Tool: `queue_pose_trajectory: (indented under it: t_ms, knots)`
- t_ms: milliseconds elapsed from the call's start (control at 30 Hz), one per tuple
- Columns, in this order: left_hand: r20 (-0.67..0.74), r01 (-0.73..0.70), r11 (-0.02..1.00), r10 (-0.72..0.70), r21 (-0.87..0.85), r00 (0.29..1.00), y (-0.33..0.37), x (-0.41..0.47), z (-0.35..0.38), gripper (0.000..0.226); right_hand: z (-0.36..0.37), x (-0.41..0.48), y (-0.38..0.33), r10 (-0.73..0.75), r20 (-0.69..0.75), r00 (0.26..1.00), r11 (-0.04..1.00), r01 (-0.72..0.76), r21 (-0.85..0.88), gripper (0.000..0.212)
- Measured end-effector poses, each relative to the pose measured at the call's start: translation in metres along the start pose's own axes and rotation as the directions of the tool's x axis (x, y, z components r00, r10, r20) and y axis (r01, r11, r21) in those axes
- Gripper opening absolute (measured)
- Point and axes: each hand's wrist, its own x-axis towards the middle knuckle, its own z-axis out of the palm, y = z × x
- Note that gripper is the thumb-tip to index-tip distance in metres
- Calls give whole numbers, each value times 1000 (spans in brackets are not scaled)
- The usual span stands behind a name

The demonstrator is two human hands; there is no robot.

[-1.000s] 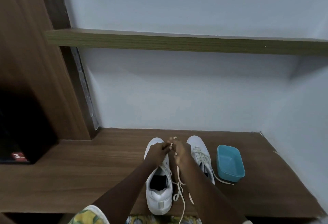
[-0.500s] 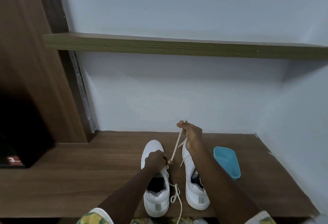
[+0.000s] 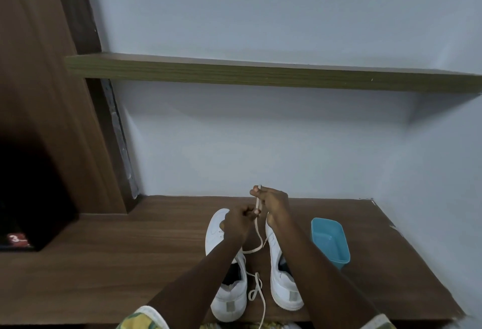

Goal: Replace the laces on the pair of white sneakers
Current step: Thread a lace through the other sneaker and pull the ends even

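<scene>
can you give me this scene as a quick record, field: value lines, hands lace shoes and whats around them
surface: wooden table, with a shelf on the wall above
left sneaker: upright, toe toward the wall
right sneaker: beside it, not touching, toe toward the wall
lace: runs from the left sneaker up through both hands; slack lies between the sneakers
left hand: pinches the lace lower down
right hand: pinches the lace near its tip, higher up
blue tub: right of the right sneaker, looks empty
</scene>
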Motion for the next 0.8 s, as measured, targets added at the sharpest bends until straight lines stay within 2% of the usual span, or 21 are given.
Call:
queue_pose_trajectory:
  t_ms: [133, 333, 467, 567, 667, 800]
  knots:
    - [63, 30, 931, -56, 364, 996, -18, -5, 3, 21, -1, 2, -13, -87, -20, 996, 996, 86, -38, 9]
    - [172, -13, 762, -130, 647, 976, -53, -10, 7, 29, 2, 8, -41, -172, -39, 984, 984, 170, -43, 11]
    - [188, -23, 771, -126, 637, 974, -56, -17, 4, 24, 0, 1, -54, -189, -8, 982, 981, 189, -34, 5]
    - [182, -45, 786, -87, 617, 979, -52, -23, 0, 17, 0, -1, -59, -194, 0, 981, 981, 193, 20, 9]
    - [228, -117, 754, -45, 646, 973, -53, -23, -8, 33, 1, 0, -62, -233, 6, 972, 972, 233, -16, 10]
    - [188, -116, 843, 19, 524, 982, -62, -23, -25, 61, 1, 4, -56, -330, 32, 944, 930, 330, -159, 14]
